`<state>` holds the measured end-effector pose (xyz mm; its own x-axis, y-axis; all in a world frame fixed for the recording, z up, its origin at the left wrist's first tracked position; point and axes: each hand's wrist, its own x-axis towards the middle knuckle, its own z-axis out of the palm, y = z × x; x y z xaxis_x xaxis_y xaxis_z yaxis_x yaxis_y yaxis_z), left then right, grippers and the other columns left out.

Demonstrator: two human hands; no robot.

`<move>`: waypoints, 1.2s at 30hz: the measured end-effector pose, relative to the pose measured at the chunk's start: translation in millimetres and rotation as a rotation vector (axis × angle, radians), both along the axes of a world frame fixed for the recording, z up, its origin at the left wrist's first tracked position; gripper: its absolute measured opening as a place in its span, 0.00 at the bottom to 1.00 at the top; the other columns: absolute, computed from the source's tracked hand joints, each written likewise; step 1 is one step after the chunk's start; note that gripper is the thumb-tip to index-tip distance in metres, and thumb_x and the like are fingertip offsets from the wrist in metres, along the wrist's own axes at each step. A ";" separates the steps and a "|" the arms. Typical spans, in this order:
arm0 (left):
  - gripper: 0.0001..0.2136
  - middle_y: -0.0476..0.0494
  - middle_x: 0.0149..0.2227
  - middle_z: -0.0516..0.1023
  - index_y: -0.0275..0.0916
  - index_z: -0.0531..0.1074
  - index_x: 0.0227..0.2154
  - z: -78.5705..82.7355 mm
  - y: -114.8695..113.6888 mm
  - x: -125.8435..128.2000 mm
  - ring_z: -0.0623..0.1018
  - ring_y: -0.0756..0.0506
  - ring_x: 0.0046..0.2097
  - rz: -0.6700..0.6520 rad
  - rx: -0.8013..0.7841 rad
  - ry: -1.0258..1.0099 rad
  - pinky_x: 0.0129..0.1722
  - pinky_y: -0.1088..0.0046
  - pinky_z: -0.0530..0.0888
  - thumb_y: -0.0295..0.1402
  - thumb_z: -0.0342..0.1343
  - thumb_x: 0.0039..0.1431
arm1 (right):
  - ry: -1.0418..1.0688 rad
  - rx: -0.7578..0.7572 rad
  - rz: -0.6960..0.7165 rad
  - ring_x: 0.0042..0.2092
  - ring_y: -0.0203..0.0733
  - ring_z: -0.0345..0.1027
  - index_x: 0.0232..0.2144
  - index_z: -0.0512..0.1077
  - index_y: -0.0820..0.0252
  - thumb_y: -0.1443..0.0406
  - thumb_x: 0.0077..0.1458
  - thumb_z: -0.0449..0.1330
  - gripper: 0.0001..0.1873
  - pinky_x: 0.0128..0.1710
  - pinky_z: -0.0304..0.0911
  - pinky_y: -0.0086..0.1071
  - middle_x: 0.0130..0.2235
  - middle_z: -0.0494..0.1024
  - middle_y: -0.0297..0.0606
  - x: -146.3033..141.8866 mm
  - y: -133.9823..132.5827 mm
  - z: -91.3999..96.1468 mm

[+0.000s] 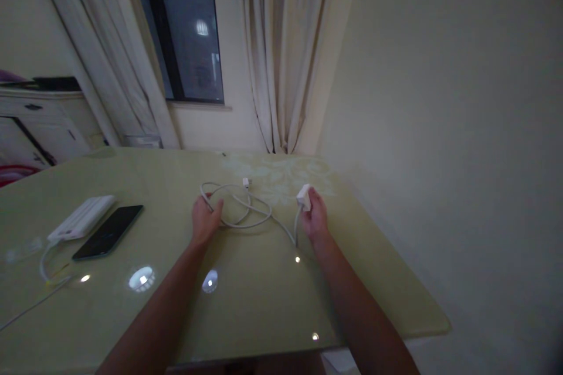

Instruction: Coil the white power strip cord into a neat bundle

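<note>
A white charger block [303, 197] is gripped in my right hand [315, 215], raised a little above the table, with a cable running down from it. My left hand [206, 218] closes on the loops of the pale charging cable [248, 226] to the left. The loops spread between my two hands. At the cable's other end a small white plug [246, 183] points up near the middle. What lies inside my left fingers is partly hidden.
On the left of the glossy table [255, 304] lie a black phone [108, 232] and a white power bank [82, 218] with its own cable [35, 304]. A wall [440, 129] stands along the right edge, and curtains [281, 53] hang behind.
</note>
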<state>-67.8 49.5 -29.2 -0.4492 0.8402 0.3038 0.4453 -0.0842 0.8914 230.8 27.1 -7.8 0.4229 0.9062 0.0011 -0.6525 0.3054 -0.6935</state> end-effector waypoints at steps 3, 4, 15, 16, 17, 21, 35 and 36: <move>0.21 0.34 0.50 0.77 0.38 0.69 0.49 4.8 1.7 1.7 0.80 0.42 0.43 -0.069 -0.011 -0.485 0.44 0.63 0.78 0.49 0.56 0.61 | -0.134 0.014 -0.150 0.34 0.33 0.74 0.51 0.69 0.54 0.61 0.48 0.74 0.29 0.30 0.70 0.23 0.38 0.79 0.30 -0.7 -5.8 9.0; 0.22 0.35 0.47 0.78 0.38 0.69 0.49 7.5 0.8 3.4 0.79 0.45 0.37 -0.107 -0.027 -0.642 0.39 0.65 0.78 0.52 0.50 0.65 | -0.204 0.059 -0.191 0.36 0.34 0.75 0.53 0.67 0.53 0.62 0.47 0.75 0.33 0.32 0.71 0.24 0.40 0.79 0.31 -3.1 -9.3 13.1; 0.28 0.43 0.33 0.79 0.37 0.73 0.35 19.4 -27.9 44.8 0.76 0.47 0.31 -0.527 -0.012 -0.460 0.32 0.71 0.75 0.61 0.58 0.54 | -1.221 0.653 -0.202 0.50 0.47 0.76 0.46 0.75 0.50 0.61 0.52 0.73 0.19 0.55 0.72 0.44 0.45 0.81 0.41 -45.9 -44.4 -3.3; 0.27 0.43 0.32 0.78 0.38 0.72 0.35 17.8 -27.0 45.2 0.75 0.47 0.29 -0.510 -0.024 -0.393 0.31 0.70 0.74 0.61 0.57 0.54 | -1.313 0.709 -0.122 0.51 0.47 0.76 0.46 0.75 0.49 0.62 0.56 0.71 0.16 0.55 0.72 0.44 0.45 0.81 0.41 -48.5 -46.0 -3.4; 0.25 0.44 0.30 0.78 0.38 0.72 0.34 15.7 -25.5 44.1 0.74 0.47 0.27 -0.482 -0.030 -0.321 0.29 0.70 0.73 0.59 0.57 0.55 | -1.380 0.746 -0.062 0.52 0.46 0.76 0.49 0.75 0.49 0.62 0.59 0.68 0.15 0.56 0.72 0.44 0.47 0.81 0.42 -51.4 -47.4 -2.8; 0.13 0.44 0.28 0.77 0.41 0.71 0.32 3.6 -17.8 30.1 0.76 0.43 0.29 -0.336 -0.035 -0.047 0.30 0.68 0.71 0.47 0.58 0.54 | -1.435 0.712 0.062 0.55 0.47 0.74 0.61 0.68 0.53 0.61 0.63 0.64 0.25 0.57 0.70 0.42 0.53 0.79 0.47 -63.5 -49.6 -1.5; 0.16 0.46 0.33 0.77 0.40 0.73 0.40 7.5 -25.3 41.3 0.76 0.43 0.36 -0.588 0.025 -0.207 0.36 0.69 0.73 0.42 0.60 0.50 | -1.657 0.364 0.322 0.54 0.48 0.70 0.50 0.73 0.59 0.64 0.61 0.63 0.15 0.55 0.66 0.41 0.52 0.76 0.46 -72.2 -41.9 -21.7; 0.17 0.46 0.34 0.76 0.40 0.73 0.42 8.1 -26.8 42.2 0.76 0.43 0.37 -0.596 0.032 -0.219 0.37 0.69 0.73 0.41 0.60 0.49 | -1.653 0.363 0.342 0.53 0.47 0.71 0.50 0.73 0.59 0.64 0.62 0.62 0.14 0.54 0.67 0.40 0.51 0.76 0.45 -71.3 -41.9 -21.4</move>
